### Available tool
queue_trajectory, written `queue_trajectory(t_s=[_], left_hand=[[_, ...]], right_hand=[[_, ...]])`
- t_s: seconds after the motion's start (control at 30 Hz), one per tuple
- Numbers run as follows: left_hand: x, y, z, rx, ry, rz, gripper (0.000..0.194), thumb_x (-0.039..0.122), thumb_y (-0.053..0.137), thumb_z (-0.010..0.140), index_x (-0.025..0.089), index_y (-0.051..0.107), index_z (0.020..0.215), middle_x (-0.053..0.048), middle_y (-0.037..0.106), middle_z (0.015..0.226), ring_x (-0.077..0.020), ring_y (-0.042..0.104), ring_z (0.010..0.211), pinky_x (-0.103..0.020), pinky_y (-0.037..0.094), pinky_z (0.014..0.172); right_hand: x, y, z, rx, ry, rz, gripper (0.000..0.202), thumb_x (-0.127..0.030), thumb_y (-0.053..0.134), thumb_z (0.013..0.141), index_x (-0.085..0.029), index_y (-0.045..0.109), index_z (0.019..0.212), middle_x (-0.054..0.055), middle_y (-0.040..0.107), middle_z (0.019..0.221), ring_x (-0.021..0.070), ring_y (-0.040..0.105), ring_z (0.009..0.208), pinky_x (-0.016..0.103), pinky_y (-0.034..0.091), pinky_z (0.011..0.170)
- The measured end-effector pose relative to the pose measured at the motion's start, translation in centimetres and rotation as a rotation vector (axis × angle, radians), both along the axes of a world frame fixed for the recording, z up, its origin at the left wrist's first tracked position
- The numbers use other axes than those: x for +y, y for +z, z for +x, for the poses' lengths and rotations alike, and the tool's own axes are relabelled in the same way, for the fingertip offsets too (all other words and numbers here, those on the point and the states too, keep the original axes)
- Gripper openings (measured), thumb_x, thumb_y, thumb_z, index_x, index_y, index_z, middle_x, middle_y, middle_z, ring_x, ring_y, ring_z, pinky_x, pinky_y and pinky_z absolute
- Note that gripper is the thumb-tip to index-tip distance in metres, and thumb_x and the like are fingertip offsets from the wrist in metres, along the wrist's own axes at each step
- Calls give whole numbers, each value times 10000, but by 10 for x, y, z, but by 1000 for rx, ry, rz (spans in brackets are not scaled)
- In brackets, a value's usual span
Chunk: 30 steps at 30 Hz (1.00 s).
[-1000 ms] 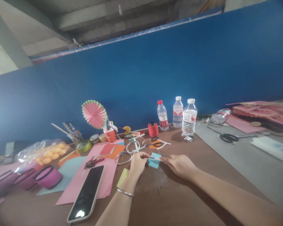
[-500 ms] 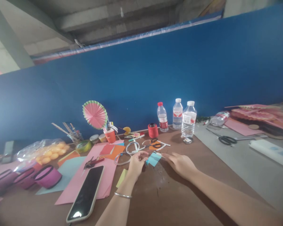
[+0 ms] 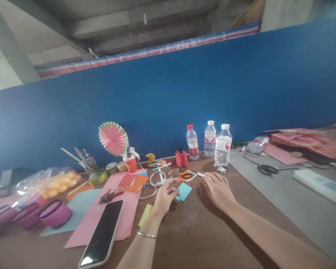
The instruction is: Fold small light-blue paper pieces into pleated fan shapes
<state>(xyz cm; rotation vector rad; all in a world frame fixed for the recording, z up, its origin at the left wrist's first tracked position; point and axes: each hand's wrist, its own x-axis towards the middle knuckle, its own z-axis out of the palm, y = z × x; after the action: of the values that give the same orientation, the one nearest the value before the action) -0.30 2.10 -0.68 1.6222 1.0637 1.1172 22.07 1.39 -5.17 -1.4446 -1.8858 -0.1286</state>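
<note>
- Left hand [image 3: 165, 197]: its thumb and fingertips are pinched nearly closed on a small curled bit of light blue paper [image 3: 178, 195], perhaps because so small a piece needs a light fingertip grip.
- Flat square of light blue paper [image 3: 186, 191]: on the brown table [image 3: 196, 243], just beside the left fingertips and between the two hands, probably placed for both to reach; whether it joins the curled bit is hard to tell.
- Right hand [image 3: 220, 190]: its fingers are drawn together, partly bent, around a slim white stick [image 3: 202, 175]. The tip points leftward beyond the square, apart from it; the thumb's grip is mostly hidden.
- Black-handled scissors [image 3: 182, 169] and a red spool [image 3: 181, 158]: just beyond the hands, likely there to be near without crowding them.
- Black-screened phone [image 3: 102, 235]: flat, partly over pink paper sheets [image 3: 84, 228], left of the left arm and seemingly out of its way.
- Pink pleated paper fan [image 3: 112, 138] with a green edge: upright at a red paper cup [image 3: 131, 164], which seems to support it.
- Pose: both forearms reach forward from the lower edge and angle inward, palms mostly down. The left wrist, bearing a silver bangle [image 3: 147, 235], is low; the right forearm slants in from the lower right.
</note>
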Motion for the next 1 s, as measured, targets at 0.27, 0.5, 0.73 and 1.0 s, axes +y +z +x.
queue_trajectory(t_s=[0.27, 0.5, 0.73, 1.0], left_hand=[[2, -1, 0, 19, 24, 29, 522, 171, 631, 609, 189, 442, 1095, -38, 529, 941, -71, 539, 630, -222, 463, 654], [10, -7, -9, 102, 152, 82, 462, 207, 616, 627, 190, 467, 1064, -31, 532, 928, -59, 528, 587, -214, 461, 618], [4, -2, -6, 124, 174, 97, 296, 214, 520, 710, 179, 480, 1002, -37, 556, 893, -115, 563, 761, -240, 454, 723], [7, -1, -12, 297, 559, 94, 237, 265, 496, 725, 172, 469, 942, 15, 524, 646, -117, 512, 573, -229, 405, 571]], right_hand=[[0, 12, -54, 562, 450, -335, 223, -290, 429, 798, -181, 576, 925, 33, 587, 899, 154, 533, 809, 238, 390, 716], [36, 19, -81, 706, 621, -580, 136, -260, 547, 679, -133, 591, 659, 1, 549, 573, 102, 475, 522, 182, 342, 476], [36, 16, -85, 1028, 638, -707, 204, -316, 553, 660, -119, 507, 639, -12, 481, 508, 77, 429, 429, 171, 359, 396], [35, 12, -86, 1218, 649, -596, 282, -416, 536, 704, -142, 476, 732, -3, 522, 605, 108, 516, 557, 196, 428, 492]])
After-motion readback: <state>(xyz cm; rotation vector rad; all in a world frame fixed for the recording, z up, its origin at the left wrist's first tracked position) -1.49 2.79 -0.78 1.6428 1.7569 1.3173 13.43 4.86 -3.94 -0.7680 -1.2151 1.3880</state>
